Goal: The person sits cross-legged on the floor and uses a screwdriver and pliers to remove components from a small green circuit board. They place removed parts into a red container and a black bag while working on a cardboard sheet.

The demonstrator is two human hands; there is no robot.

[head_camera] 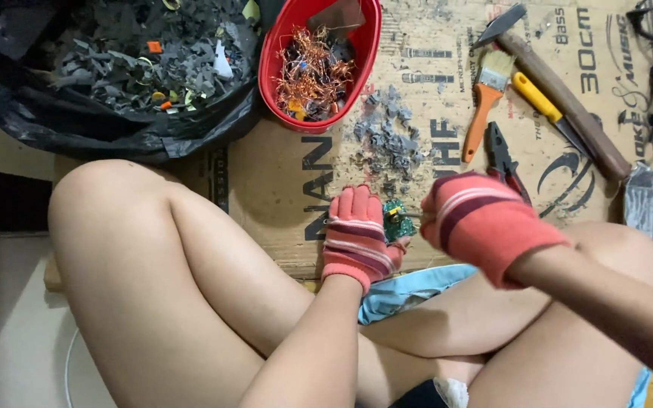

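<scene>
My left hand point(357, 234), in a pink striped glove, pins a small green circuit board point(396, 217) against the cardboard sheet point(273, 189) on the floor. My right hand point(478, 221), also gloved, is closed in a fist just right of the board. A thin metal tool tip point(413, 214) sticks out of that fist toward the board; its handle is hidden inside the glove. Grey broken bits point(388, 140) lie scattered just beyond the board.
A red oval tub point(319, 68) holds tangled copper wire. A black bag point(130, 68) of dark scrap sits far left. Right of the tub lie a hammer point(561, 91), a paintbrush point(485, 98), a yellow-handled screwdriver point(542, 102) and pliers point(502, 155). My bare knees flank the work.
</scene>
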